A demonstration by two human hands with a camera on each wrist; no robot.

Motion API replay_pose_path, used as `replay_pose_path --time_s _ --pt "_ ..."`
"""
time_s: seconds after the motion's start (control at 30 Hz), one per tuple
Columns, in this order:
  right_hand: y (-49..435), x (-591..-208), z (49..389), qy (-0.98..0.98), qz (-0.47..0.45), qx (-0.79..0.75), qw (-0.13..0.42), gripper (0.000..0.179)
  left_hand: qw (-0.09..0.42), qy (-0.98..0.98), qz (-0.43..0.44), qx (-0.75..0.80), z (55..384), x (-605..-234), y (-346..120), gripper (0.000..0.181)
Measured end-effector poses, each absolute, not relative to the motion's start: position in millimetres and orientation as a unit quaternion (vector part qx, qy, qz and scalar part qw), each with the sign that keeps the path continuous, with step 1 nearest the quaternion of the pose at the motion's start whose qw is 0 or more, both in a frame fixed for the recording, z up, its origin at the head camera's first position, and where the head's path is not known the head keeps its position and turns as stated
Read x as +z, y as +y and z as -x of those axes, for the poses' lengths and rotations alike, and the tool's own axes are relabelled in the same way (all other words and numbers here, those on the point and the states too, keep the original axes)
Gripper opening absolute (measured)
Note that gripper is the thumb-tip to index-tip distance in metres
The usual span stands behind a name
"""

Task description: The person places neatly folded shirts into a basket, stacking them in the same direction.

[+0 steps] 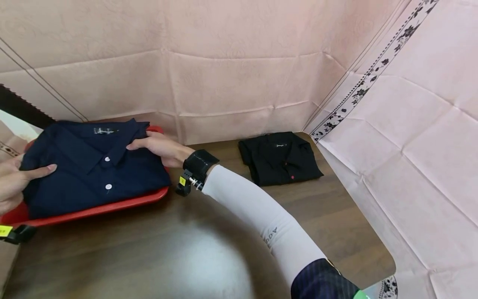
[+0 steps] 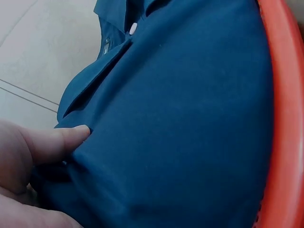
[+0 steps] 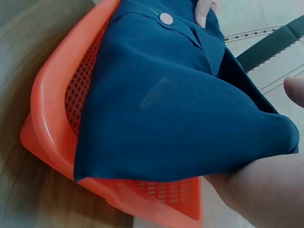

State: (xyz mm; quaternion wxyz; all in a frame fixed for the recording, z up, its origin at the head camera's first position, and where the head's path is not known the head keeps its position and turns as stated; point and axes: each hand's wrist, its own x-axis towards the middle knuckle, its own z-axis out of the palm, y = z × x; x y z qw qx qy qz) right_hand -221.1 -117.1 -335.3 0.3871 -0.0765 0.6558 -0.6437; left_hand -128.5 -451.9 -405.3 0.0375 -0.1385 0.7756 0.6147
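A folded navy blue shirt with white buttons lies over a red perforated basket, collar toward the back. My left hand grips the shirt's left side, thumb on top and the fingers mostly hidden beneath. At the right side, by the collar, my right hand holds the shirt, its thumb over the cloth. In the right wrist view, the near corner of the shirt hangs over the basket's rim, with fingers tucked under the edge.
A folded black shirt with a red button lies to the right on the wooden table. Pale patterned cloth hangs behind the table and at the right. A dark serrated-edged strip runs behind the basket.
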Motion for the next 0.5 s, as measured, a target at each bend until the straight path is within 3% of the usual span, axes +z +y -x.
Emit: replay_pose_path --time_s 0.13,0.4,0.5 --pt "-125 -341 222 0.668 0.104 -0.629 0.383 0.058 0.043 0.797 0.148 0.584 132 -408 -457 0.075" --pt "-136 -347 223 0.700 0.147 -0.596 0.365 0.029 0.056 0.842 0.153 0.515 131 -407 -451 0.073" --pt "-139 -350 225 0.705 0.161 -0.589 0.360 0.021 0.070 0.851 0.156 0.497 133 -407 -449 0.084"
